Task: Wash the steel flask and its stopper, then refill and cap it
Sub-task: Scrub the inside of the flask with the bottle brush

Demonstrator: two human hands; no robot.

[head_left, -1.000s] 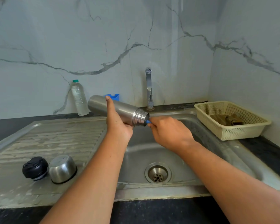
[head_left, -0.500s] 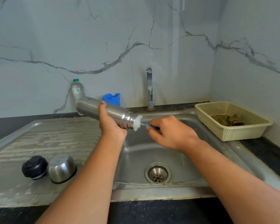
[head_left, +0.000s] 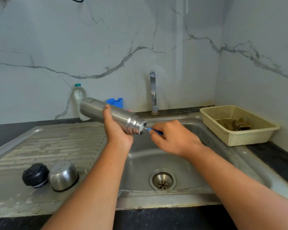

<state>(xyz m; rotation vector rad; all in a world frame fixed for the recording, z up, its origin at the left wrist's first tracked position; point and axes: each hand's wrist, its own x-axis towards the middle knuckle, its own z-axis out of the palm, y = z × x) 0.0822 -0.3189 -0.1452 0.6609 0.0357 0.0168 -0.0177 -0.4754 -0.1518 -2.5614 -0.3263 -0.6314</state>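
Because the left hand (head_left: pixel 118 131) wraps only the middle of the smooth, cylindrical steel flask (head_left: pixel 93 108), held nearly level above the 10 o'clock side of the sink (head_left: pixel 156 156) with its threaded mouth aimed toward 3 o'clock, the polished wall could slip or twist in that grip if wet. The right hand (head_left: pixel 175 140) pinches the thin blue plastic brush handle (head_left: pixel 154 131), whose wire stem could bend or jam at the mouth. At 8 o'clock, the rounded black stopper (head_left: pixel 35 175) and domed steel cup (head_left: pixel 63 175) sit on the grooved drainboard (head_left: pixel 48 143).
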